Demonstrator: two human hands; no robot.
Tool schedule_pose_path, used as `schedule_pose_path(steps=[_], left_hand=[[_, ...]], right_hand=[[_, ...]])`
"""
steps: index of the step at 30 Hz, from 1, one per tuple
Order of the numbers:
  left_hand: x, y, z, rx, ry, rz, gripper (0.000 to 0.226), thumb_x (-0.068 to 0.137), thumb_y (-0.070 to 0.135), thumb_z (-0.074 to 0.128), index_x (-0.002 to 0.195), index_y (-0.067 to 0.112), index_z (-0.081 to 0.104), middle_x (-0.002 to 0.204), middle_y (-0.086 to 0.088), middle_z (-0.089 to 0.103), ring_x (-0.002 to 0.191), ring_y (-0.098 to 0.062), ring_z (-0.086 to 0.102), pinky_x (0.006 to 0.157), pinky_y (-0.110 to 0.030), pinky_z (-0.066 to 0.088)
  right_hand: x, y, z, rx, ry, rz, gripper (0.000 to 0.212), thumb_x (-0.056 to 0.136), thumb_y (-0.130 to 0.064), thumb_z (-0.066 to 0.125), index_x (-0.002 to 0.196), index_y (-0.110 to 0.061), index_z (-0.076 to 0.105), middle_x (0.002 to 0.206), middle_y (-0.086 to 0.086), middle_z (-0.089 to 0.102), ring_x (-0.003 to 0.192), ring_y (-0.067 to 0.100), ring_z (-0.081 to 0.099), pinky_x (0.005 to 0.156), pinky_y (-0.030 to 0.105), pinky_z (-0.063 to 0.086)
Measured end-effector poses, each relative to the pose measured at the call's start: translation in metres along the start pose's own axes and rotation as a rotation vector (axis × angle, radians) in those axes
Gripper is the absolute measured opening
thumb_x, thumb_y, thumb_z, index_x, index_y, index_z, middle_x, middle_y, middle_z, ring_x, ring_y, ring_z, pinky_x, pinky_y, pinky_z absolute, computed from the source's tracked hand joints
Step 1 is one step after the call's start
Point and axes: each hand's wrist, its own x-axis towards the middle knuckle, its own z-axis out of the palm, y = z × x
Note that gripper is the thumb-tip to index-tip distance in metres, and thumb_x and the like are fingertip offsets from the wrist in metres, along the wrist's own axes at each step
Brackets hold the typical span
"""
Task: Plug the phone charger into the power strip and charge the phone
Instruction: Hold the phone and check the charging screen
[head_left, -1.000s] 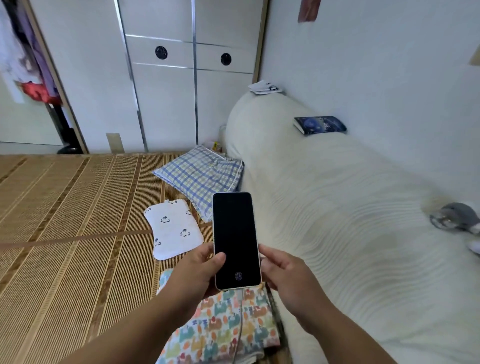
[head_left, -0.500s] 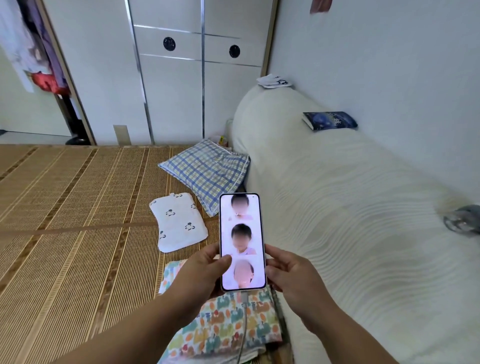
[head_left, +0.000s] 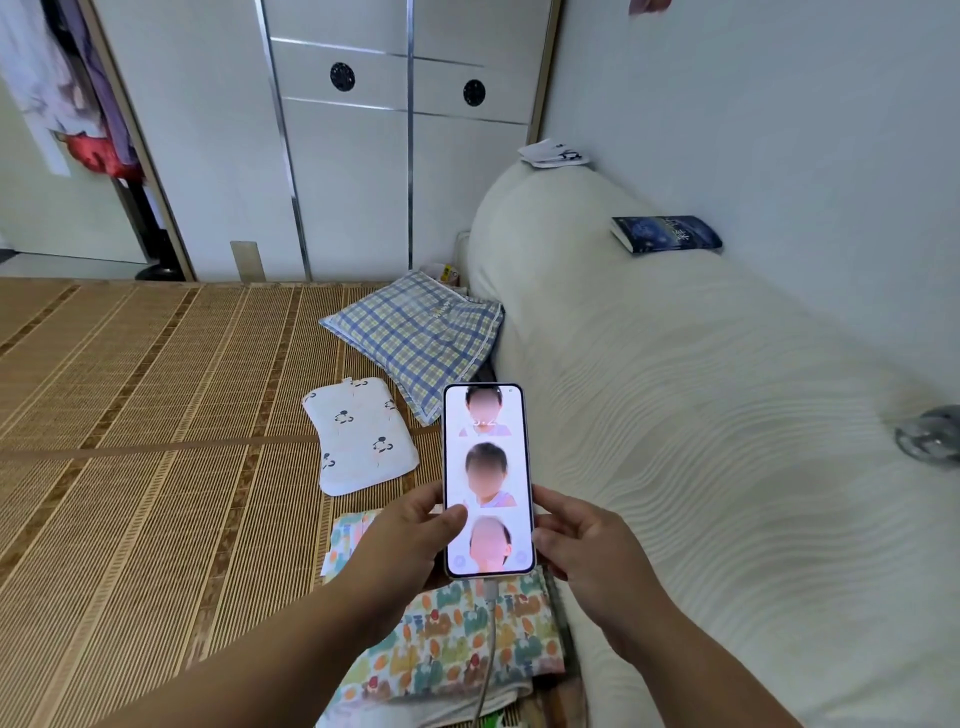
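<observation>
I hold a white phone (head_left: 487, 480) upright in front of me, its screen lit with photos. My left hand (head_left: 405, 545) grips its left edge, thumb resting on the screen. My right hand (head_left: 587, 540) cups the right edge with its fingers against the side. A white charger cable (head_left: 488, 649) is plugged into the phone's bottom and hangs down out of the frame. The power strip and the charger's plug are not in view.
Below the phone lies a colourful printed cloth (head_left: 457, 649) on a bamboo mat (head_left: 156, 467). A small panda pillow (head_left: 358, 434) and a plaid pillow (head_left: 421, 338) lie further off. A white covered headboard (head_left: 701, 415) with a blue book (head_left: 667, 234) runs along the right. White wardrobe doors (head_left: 353, 156) stand behind.
The phone's screen, dark a second ago, is lit. The hands and the phone have kept their hold and place; my view has shifted slightly.
</observation>
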Motion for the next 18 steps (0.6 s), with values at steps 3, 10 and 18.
schedule_pose_path(steps=[3,10,18], left_hand=[[0.000,-0.002,0.001,-0.002,-0.008,-0.004,0.025,0.095,0.014,0.048,0.111,0.024,0.064,0.099,-0.009,0.077,0.086,-0.026,0.071,0.080,-0.041,0.056],[-0.001,-0.006,0.001,0.008,0.009,-0.008,0.024,0.095,0.014,0.048,0.110,0.025,0.065,0.101,-0.012,0.076,0.089,-0.030,0.071,0.085,-0.045,0.054],[-0.001,-0.011,-0.001,-0.002,0.005,-0.016,0.024,0.095,0.014,0.048,0.111,0.023,0.064,0.103,-0.012,0.075,0.088,-0.029,0.070,0.079,-0.040,0.055]], right_hand=[[-0.001,0.003,-0.001,-0.013,0.014,0.000,0.045,0.087,0.002,0.056,0.117,-0.031,0.064,0.097,0.009,0.076,0.089,0.022,0.070,0.083,0.039,0.054],[-0.002,0.007,-0.001,0.001,0.000,0.015,0.045,0.087,0.003,0.056,0.122,-0.024,0.062,0.114,0.009,0.070,0.103,0.020,0.067,0.087,0.030,0.054],[-0.004,0.006,0.001,-0.009,-0.035,-0.010,0.046,0.088,0.003,0.055,0.115,-0.034,0.062,0.101,0.003,0.075,0.092,0.016,0.071,0.071,0.018,0.054]])
